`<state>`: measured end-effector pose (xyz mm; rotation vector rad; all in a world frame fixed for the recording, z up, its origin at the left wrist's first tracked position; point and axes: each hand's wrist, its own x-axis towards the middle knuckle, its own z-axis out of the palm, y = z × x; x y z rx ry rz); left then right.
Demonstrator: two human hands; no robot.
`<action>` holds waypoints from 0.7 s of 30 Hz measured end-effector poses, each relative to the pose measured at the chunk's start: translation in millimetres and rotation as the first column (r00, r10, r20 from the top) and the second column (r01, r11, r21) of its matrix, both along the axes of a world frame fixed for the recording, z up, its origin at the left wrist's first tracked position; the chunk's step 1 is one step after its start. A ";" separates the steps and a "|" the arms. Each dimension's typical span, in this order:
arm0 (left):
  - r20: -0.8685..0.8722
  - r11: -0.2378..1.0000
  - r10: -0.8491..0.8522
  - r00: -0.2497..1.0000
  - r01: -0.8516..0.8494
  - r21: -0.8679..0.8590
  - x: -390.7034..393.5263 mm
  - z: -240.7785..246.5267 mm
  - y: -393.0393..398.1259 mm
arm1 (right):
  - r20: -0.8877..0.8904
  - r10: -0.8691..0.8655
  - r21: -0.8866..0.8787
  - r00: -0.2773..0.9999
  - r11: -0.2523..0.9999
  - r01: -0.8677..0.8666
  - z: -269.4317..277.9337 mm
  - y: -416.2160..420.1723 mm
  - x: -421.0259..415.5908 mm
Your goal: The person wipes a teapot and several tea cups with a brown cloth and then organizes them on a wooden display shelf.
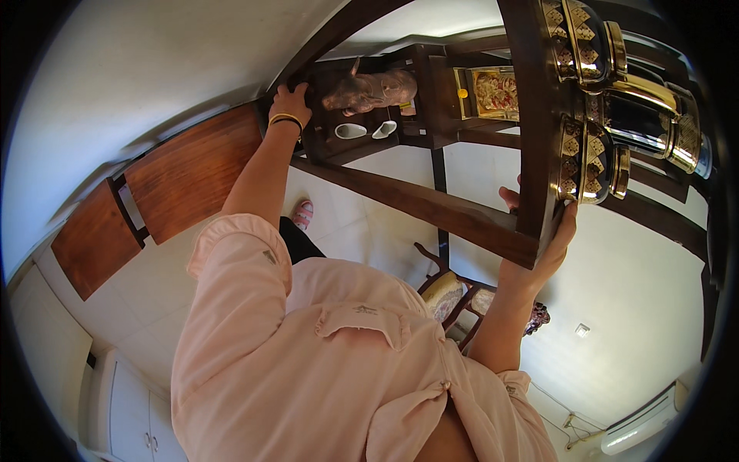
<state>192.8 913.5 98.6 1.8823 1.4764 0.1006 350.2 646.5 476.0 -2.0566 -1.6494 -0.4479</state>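
A dark wooden display shelf [404, 199] spans the upper view. At its far left corner, near a copper-coloured ox figurine [372, 92], my left hand [290, 105] holds the frame; part of its grip is hidden. My right hand [542, 254] wraps around the lower end of a thick upright [528, 144], thumb on one side and fingers on the other. Black-and-gold vases [589, 159] stand close beside those fingers. Two small white cups [350, 131] sit by the ox, and a gold-framed ornament [495, 93] is in the neighbouring compartment.
Reddish-brown wooden panels [193, 167] stand along the wall at left. A carved chair with a patterned seat [441, 297] is beyond the shelf. My sandalled foot [302, 213] is on the tiled floor. White cabinet doors [130, 413] and an air conditioner [641, 418] lie near the lower rim.
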 end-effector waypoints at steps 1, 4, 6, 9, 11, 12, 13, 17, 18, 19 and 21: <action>0.008 0.998 0.022 1.000 -0.022 -0.065 2.1 4.3 -4.0 | -0.005 -0.006 0.006 1.000 1.000 0.006 -0.1 1.1 0.7; -0.027 0.998 0.023 0.999 -0.025 -0.055 1.7 18.5 -26.4 | -0.023 -0.027 0.023 0.999 0.999 0.027 -0.6 2.8 3.0; -0.003 0.996 0.030 1.000 -0.030 -0.081 -3.4 25.7 -43.5 | -0.196 -0.061 0.061 0.979 0.995 0.074 -1.8 1.9 3.7; 0.012 0.998 0.035 0.999 -0.034 -0.060 -11.5 13.4 -67.8 | -0.494 -0.082 0.130 0.866 0.977 0.166 -2.2 4.9 -2.1; 0.006 0.999 0.010 1.000 -0.010 -0.045 -17.3 4.1 -84.3 | -0.595 -0.083 0.145 0.800 0.967 0.208 -0.1 7.7 -7.2; -0.003 0.999 -0.014 1.000 0.014 -0.045 -18.5 2.7 -93.1 | -0.632 -0.088 0.148 0.770 0.961 0.232 0.5 8.0 -9.4; -0.011 0.995 -0.082 0.997 0.081 -0.060 -20.7 0.9 -99.9 | -0.660 -0.085 0.154 0.746 0.957 0.245 1.2 9.1 -10.7; -0.059 0.957 -0.260 0.964 0.249 -0.149 -24.1 13.5 -117.5 | -0.694 -0.091 0.150 0.715 0.952 0.267 1.9 14.7 -17.6; -0.065 0.957 -0.260 0.963 0.247 -0.154 -23.1 17.1 -117.3 | -0.685 -0.096 0.152 0.722 0.951 0.271 2.4 16.1 -17.3; -0.072 0.956 -0.260 0.963 0.246 -0.160 -24.2 20.0 -116.3 | -0.660 -0.101 0.155 0.744 0.951 0.266 1.7 17.8 -17.9; -0.093 0.931 -0.293 0.952 0.261 -0.254 -24.2 26.4 -105.5 | -0.549 -0.143 0.163 0.823 0.948 0.273 -3.7 13.0 -7.8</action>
